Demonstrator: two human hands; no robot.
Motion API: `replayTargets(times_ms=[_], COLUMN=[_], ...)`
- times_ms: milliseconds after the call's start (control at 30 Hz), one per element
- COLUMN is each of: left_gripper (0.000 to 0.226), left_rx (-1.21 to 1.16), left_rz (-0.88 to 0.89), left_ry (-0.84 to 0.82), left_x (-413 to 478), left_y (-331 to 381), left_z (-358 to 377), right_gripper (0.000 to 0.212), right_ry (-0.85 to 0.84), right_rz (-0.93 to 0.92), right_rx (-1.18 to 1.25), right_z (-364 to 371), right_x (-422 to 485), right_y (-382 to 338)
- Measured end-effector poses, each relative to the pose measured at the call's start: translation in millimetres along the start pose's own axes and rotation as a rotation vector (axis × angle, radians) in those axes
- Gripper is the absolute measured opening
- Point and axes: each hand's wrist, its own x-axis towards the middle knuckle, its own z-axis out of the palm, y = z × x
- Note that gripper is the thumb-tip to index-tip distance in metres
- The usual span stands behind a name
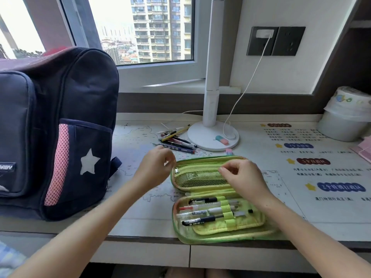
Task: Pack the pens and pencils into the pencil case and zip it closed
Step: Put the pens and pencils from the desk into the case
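Several loose pens and pencils (pixel 176 138) are heaped at twelve o'clock from the nearer, curled left hand (pixel 154 169), axes roughly nine-to-three; its hold cannot be told. The open green fabric pencil case (pixel 210 237) is pinched at its mesh pocket (pixel 198 175) by the right hand (pixel 244 178).

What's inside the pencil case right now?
In the lower half of the open pencil case, four pens sit tucked under green loops. The upper half has a mesh pocket; its contents are unclear, and the right hand covers its right end.
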Motion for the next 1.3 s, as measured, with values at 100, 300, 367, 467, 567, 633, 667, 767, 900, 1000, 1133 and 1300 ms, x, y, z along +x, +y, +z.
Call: replayTargets(times_ms=[100, 300, 367, 467, 567, 633, 667, 767, 900, 1000, 1133, 1300], left_gripper=[0.009, 0.022, 0.02, 0.02, 0.024, 0.01, 0.009, 0.014, 0.017, 0.021, 0.02, 0.032], left_rx=[0.143, 0.328, 0.38, 0.295, 0.23, 0.242, 0.254, 0.312, 0.255, 0.121, 0.075, 0.207], left_rz=[-0.011, 0.016, -0.017, -0.067, -0.216, -0.324, -0.358, -0.371, -0.29, -0.055, 0.366, 0.465], left_ry=[0.059, -0.073, -0.175, -0.217, -0.201, -0.193, -0.19, -0.172, -0.06, 0.021, -0.129, -0.201], left_x=[37.4, 80.7, 89.7, 95.2, 92.6, 86.1, 81.4, 64.6, 35.4, -10.9, -86.7, -120.6], left_y=[-23.7, -40.2, -42.0, -42.5, -47.2, -51.3, -52.0, -45.6, -27.7, 4.5, 37.6, 16.7], left_z=[15.5, 55.0, 58.2, 58.5, 53.7, 45.8, 41.4, 29.1, 6.8, -14.8, -27.3, -14.7], right_gripper=[0.019, 0.02, 0.02, 0.021, 0.02, 0.019, 0.019, 0.017, 0.014, 0.014, 0.011, 0.011], right_ry=[-0.033, -0.064, -0.041, -0.048, -0.05, -0.033, -0.025, 0.011, 0.09, 0.114, 0.151, 0.167], right_rz=[-0.033, 0.01, 0.017, -0.002, -0.012, -0.012, -0.009, -0.006, -0.01, -0.026, -0.041, -0.045], right_rx=[-0.061, -0.105, -0.106, -0.111, -0.121, -0.103, -0.086, -0.056, -0.074, -0.114, -0.204, -0.208], right_z=[10.9, 31.9, 32.5, 27.9, 19.4, 11.5, 7.4, -6.2, -20.8, -29.1, -32.2, -34.2], right_x=[39.6, 95.1, 99.8, 97.9, 90.2, 84.2, 80.2, 59.1, 20.3, -14.6, -46.5, -65.2], right_y=[-10.5, -8.6, -2.0, 3.8, 8.5, 10.6, 11.9, 13.8, 17.6, 28.2, 45.2, 51.7])
